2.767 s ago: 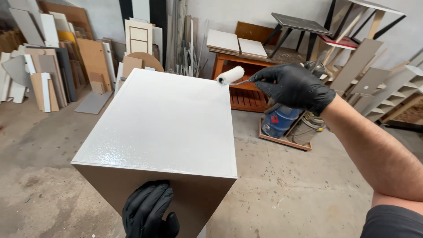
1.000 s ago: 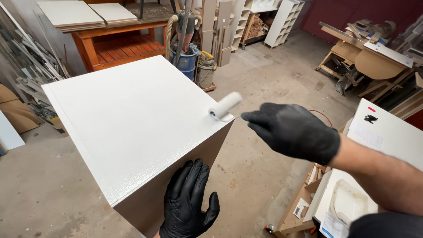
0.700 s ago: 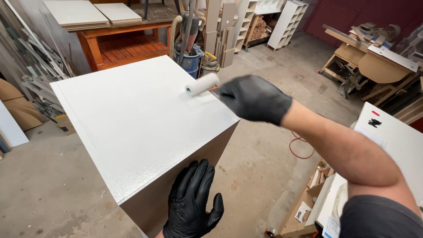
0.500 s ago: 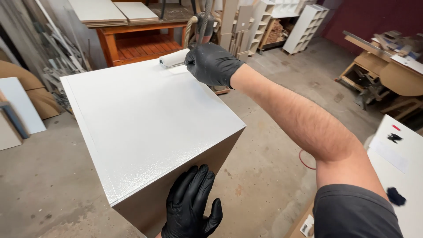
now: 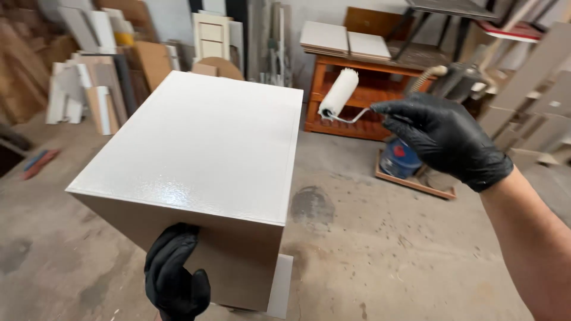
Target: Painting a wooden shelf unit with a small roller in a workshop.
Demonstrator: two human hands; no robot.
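Right hand (image 5: 443, 139) in a black glove has its fingers curled tight around the handle of a small white paint roller (image 5: 339, 93), held up in the air off to the right of the cabinet (image 5: 202, 154), not touching it. Left hand (image 5: 175, 276), gloved too, lies fingers together against the brown front face under the glossy white-painted top. Orange wooden bench (image 5: 363, 95) sits behind.

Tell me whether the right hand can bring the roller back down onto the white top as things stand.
Probably yes. The right hand holds the paint roller in the air just past the white panel's right edge, nothing between them. The left hand rests on the brown side, clear.
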